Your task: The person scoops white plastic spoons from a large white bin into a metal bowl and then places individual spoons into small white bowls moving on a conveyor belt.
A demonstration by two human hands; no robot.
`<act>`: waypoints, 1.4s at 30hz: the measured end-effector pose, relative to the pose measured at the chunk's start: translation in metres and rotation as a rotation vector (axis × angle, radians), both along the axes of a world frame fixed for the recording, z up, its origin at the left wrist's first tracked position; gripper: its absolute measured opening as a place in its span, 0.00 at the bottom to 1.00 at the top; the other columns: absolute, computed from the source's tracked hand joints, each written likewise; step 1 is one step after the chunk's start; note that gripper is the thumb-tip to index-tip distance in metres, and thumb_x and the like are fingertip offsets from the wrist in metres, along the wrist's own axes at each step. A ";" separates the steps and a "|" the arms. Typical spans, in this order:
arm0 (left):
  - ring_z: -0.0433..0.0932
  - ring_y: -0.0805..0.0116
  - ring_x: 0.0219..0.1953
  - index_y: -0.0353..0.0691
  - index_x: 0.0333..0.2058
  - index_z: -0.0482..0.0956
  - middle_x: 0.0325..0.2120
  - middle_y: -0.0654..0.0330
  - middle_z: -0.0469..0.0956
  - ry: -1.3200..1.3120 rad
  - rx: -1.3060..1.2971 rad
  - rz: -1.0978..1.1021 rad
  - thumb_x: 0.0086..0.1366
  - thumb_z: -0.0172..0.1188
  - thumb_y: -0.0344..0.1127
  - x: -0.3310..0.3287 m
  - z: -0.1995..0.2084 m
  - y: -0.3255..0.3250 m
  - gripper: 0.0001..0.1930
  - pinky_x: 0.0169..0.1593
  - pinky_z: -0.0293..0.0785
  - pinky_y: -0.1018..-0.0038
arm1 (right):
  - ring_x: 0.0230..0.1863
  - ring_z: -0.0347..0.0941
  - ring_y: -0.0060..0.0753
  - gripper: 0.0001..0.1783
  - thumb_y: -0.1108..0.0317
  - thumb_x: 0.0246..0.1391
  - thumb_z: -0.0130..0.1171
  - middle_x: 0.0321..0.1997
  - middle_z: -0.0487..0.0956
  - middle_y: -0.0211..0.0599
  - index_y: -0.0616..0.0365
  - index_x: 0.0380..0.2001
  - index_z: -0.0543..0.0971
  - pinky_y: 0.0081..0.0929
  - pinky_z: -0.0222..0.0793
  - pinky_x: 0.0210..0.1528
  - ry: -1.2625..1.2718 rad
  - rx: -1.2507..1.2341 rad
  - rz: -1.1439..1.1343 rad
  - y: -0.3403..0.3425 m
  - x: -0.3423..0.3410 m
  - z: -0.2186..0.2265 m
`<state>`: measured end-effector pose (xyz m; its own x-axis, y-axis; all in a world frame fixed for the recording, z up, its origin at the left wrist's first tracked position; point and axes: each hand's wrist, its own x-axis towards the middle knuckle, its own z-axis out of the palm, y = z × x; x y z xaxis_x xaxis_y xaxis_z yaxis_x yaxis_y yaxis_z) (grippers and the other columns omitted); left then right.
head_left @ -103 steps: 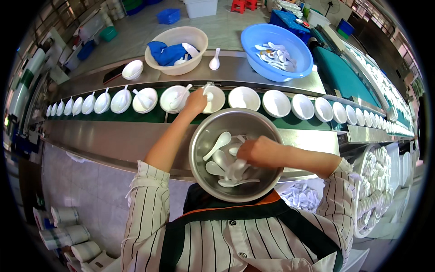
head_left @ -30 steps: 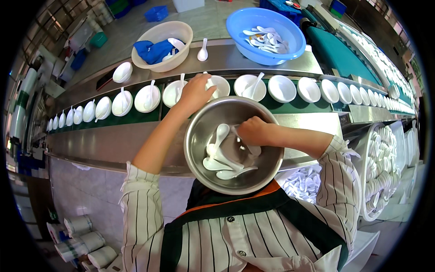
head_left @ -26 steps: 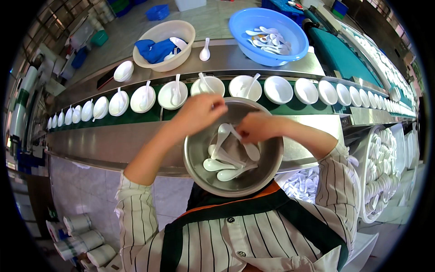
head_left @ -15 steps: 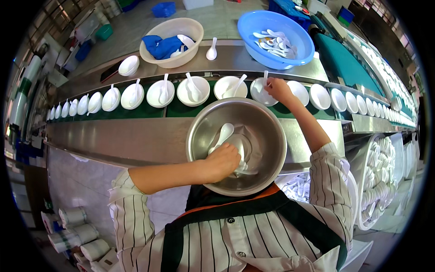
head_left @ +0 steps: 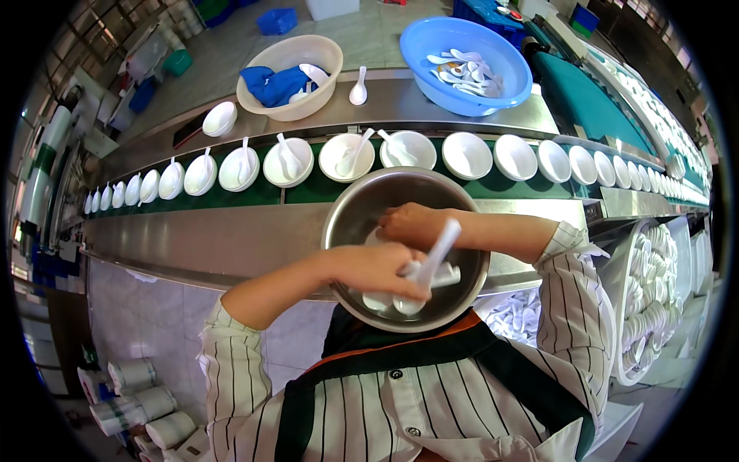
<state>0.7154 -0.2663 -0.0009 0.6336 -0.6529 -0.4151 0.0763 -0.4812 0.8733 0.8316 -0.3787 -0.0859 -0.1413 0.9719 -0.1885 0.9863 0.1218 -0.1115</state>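
Observation:
My left hand (head_left: 385, 269) is closed around several white soup spoons (head_left: 439, 250) over the steel basin (head_left: 329, 231); one handle sticks up, blurred. Just beyond it, inside the basin's far part, my right hand (head_left: 414, 224) has its fingers curled down on the end of a white spoon (head_left: 373, 237), mostly covered by the two hands. Behind the basin, white bowls stand in a row on a green conveyor belt (head_left: 319, 187). A spoon rests in the bowl (head_left: 416, 146) right behind the basin and in those to its left. The nearest bowl to the right (head_left: 467, 156) holds none.
Beyond the belt, a steel ledge carries a cream basin (head_left: 332, 54) with blue cloth, a single spoon (head_left: 359, 86), a blue basin (head_left: 519, 77) of spoons and a small bowl (head_left: 219, 119). A white crate (head_left: 612, 308) of spoons stands at right.
My right hand has left the bowl on the belt, where a spoon now lies, and come back into the steel basin. The bowls have shifted left. The spoons in my left hand have tilted.

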 end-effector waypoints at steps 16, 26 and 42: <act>0.74 0.75 0.30 0.34 0.36 0.73 0.29 0.60 0.75 -0.175 -0.229 0.834 0.52 0.63 0.41 0.099 -0.018 0.078 0.18 0.33 0.71 0.77 | 0.30 0.73 0.33 0.25 0.49 0.51 0.52 0.29 0.77 0.42 0.65 0.35 0.75 0.27 0.68 0.33 0.618 0.500 -1.093 -0.018 0.142 -0.032; 0.64 0.82 0.17 0.41 0.31 0.76 0.18 0.69 0.70 -0.153 -0.054 0.708 0.53 0.62 0.40 0.159 -0.035 0.047 0.10 0.18 0.55 0.84 | 0.32 0.71 0.21 0.17 0.57 0.54 0.52 0.34 0.74 0.30 0.58 0.40 0.73 0.21 0.69 0.34 1.544 0.638 -1.017 0.006 0.110 0.019; 0.68 0.74 0.10 0.29 0.32 0.72 0.15 0.54 0.74 -0.293 -0.121 0.858 0.61 0.49 0.35 0.184 -0.067 0.052 0.12 0.11 0.57 0.80 | 0.29 0.75 0.41 0.13 0.62 0.47 0.57 0.28 0.78 0.44 0.61 0.33 0.75 0.32 0.68 0.31 0.417 0.989 -1.161 -0.034 0.141 0.017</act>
<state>0.8996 -0.2148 -0.0675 0.9907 0.0626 -0.1211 0.1335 -0.2657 0.9548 0.9729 -0.4124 -0.0685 0.8587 0.2935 0.4201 0.5121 -0.4607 -0.7249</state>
